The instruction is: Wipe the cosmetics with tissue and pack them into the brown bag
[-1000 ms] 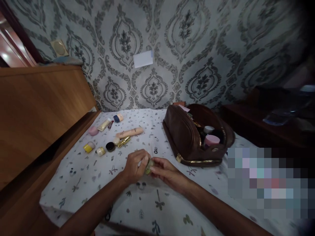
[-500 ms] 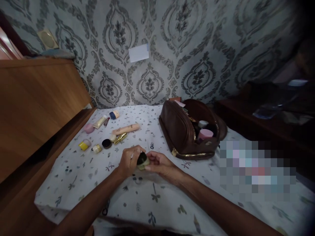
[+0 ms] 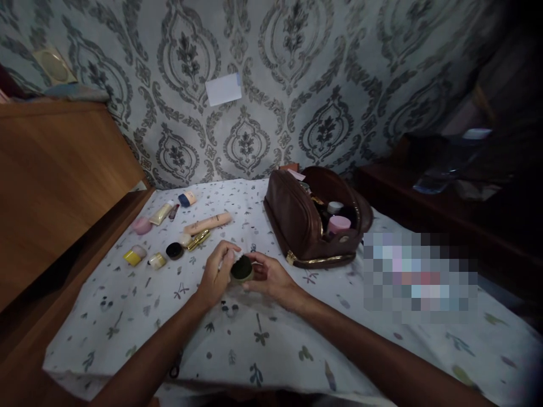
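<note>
A small round jar (image 3: 242, 269) with a dark top and a pale greenish side is between my hands, low over the patterned cloth. My right hand (image 3: 271, 277) grips its right side, thumb at the front and fingers behind. On the left, my left hand (image 3: 217, 274) has its fingers bent against the jar's edge. A small white crumpled piece (image 3: 238, 257) shows at its fingertips; its kind is unclear. Closest to that hand lie a gold tube (image 3: 198, 240), a peach tube (image 3: 208, 224) and a black round lid or pot (image 3: 174, 250).
An open brown cosmetic bag (image 3: 292, 220), holding a pink-lidded jar (image 3: 339, 225), stands right of my hands. Several small containers, including a pink pot (image 3: 142, 225) and a yellow one (image 3: 132, 256), lie at left. A wooden panel (image 3: 63, 186) borders the left; a patterned wall rises behind.
My left hand has opened its grasp somewhat around the jar, and the white piece now shows at its fingertips. The jar's dark top faces me more. The view has shifted right.
</note>
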Action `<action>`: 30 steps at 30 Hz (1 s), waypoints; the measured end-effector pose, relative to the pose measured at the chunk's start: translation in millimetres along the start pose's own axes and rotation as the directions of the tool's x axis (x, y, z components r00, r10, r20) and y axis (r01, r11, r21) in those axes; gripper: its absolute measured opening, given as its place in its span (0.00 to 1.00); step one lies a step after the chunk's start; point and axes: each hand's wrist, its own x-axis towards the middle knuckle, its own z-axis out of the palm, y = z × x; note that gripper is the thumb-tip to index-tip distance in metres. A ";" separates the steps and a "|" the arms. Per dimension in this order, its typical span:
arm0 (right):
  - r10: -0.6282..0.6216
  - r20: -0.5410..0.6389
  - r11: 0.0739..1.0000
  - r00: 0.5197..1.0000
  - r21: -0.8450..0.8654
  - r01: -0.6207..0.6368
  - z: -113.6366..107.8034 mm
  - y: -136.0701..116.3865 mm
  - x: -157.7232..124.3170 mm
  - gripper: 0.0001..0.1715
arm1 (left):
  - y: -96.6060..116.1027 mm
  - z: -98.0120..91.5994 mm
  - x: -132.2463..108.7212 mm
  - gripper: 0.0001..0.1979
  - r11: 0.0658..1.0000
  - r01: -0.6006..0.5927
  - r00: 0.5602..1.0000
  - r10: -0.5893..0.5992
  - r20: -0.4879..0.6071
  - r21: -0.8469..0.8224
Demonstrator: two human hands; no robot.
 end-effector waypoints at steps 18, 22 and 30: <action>-0.294 -0.027 0.900 0.955 -0.343 0.268 -4.1 -0.7 -1.9 0.32 | 2.0 4.8 3.5 0.25 0.948 0.254 0.967 -0.243 0.081 -0.190; -0.392 -0.055 0.810 0.918 -0.494 0.316 -6.6 -0.3 -2.6 0.31 | 6.9 9.1 3.2 0.28 0.868 0.384 0.923 -0.351 0.159 -0.315; -0.449 0.006 0.709 0.893 -0.606 0.361 -2.3 1.7 -3.5 0.29 | -8.4 14.8 2.3 0.30 0.836 0.479 0.878 -0.458 0.140 -0.268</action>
